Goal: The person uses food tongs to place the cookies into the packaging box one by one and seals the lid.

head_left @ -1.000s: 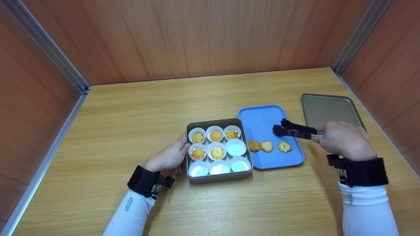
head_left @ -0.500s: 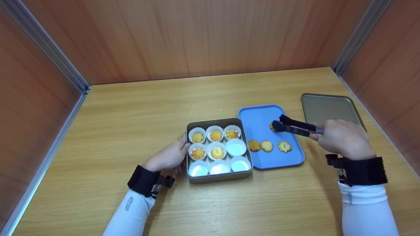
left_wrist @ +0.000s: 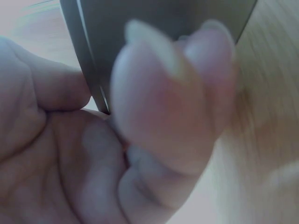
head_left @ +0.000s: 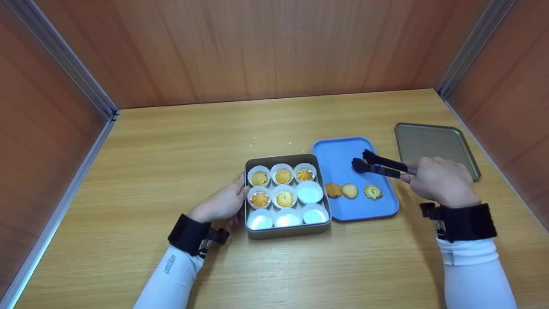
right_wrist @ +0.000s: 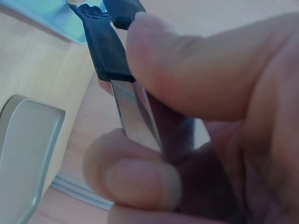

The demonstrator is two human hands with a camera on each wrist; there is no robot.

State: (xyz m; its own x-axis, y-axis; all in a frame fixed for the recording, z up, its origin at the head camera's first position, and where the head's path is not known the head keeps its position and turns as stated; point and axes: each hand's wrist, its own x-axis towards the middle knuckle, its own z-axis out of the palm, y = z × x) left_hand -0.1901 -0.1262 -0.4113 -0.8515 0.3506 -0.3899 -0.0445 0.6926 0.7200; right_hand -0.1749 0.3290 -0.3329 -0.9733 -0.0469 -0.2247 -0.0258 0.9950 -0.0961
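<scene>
My left hand (head_left: 218, 201) holds the left side of a metal tin (head_left: 288, 233), thumb at its rim; in the left wrist view, curled fingers (left_wrist: 159, 98) lie against its outer wall. Several cookies sit in white paper cups inside, in the back and middle rows. The front-row paper cups (head_left: 287, 219) and the middle-right one are empty. My right hand (head_left: 441, 182) grips metal tongs with black tips (head_left: 362, 166), reaching over a blue tray (head_left: 339, 150). The tips stand apart, largely hiding a cookie. A brown cookie (head_left: 333, 190), pale round cookie (head_left: 349, 191) and ridged cookie (head_left: 372, 192) lie nearer the front.
A bronze-coloured lid or shallow tray (head_left: 433, 141) lies at the right, behind my right hand. The blue tray adjoins the tin's right side. Small white crumbs dot the wooden table (head_left: 193, 141) behind the tin. Wood-look panels (head_left: 274, 47) enclose the back and sides.
My right hand and the tongs have shifted slightly left over the blue tray. The cookie at their tips showed more half a second ago. My left hand stays on the tin.
</scene>
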